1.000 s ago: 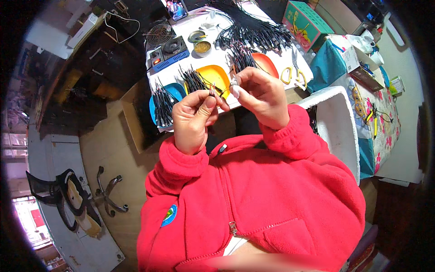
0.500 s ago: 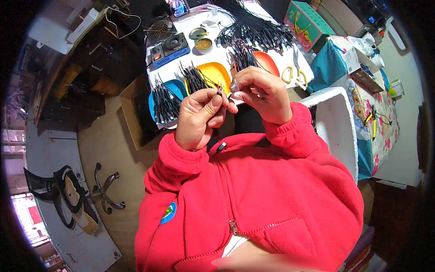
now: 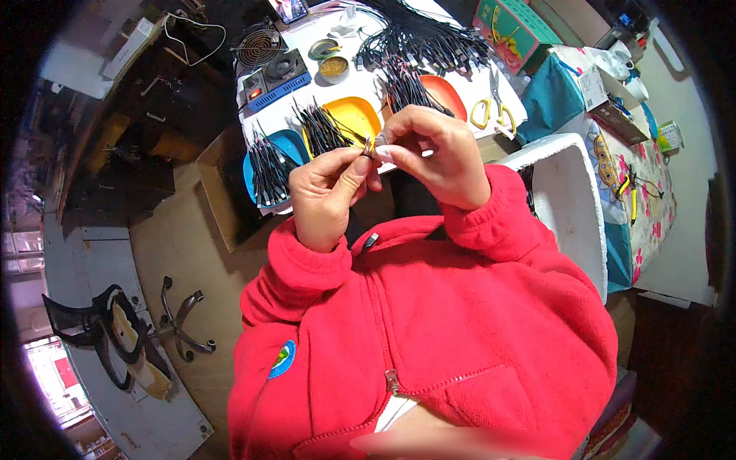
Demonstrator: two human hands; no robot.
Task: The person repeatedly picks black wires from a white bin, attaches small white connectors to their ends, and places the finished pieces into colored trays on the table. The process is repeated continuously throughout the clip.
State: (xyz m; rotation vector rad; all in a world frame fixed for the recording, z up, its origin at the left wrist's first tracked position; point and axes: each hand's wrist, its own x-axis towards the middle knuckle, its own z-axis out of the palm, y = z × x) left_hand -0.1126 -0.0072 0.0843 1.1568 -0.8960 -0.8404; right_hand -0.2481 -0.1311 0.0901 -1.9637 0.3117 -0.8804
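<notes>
1) Cable end (image 3: 369, 149), thin and dark, held up between both hands, near the front edge of the yellow tray (image 3: 359, 115)
2) Left hand (image 3: 322, 198): thumb and forefinger pinched together on the cable's wires
3) Right hand (image 3: 441, 149): thumb and fingertips drawn in close at the same wires; cannot tell whether clamped on them
4) Across the white tabletop (image 3: 362, 80): bundles of black cables at the blue tray (image 3: 290, 143), yellow tray and orange tray (image 3: 445, 93)
5) Farther back: larger black cable heap (image 3: 425, 46), round tin (image 3: 333, 69) with amber contents
6) Right of the orange tray: yellow-handled scissors (image 3: 497, 98)
</notes>
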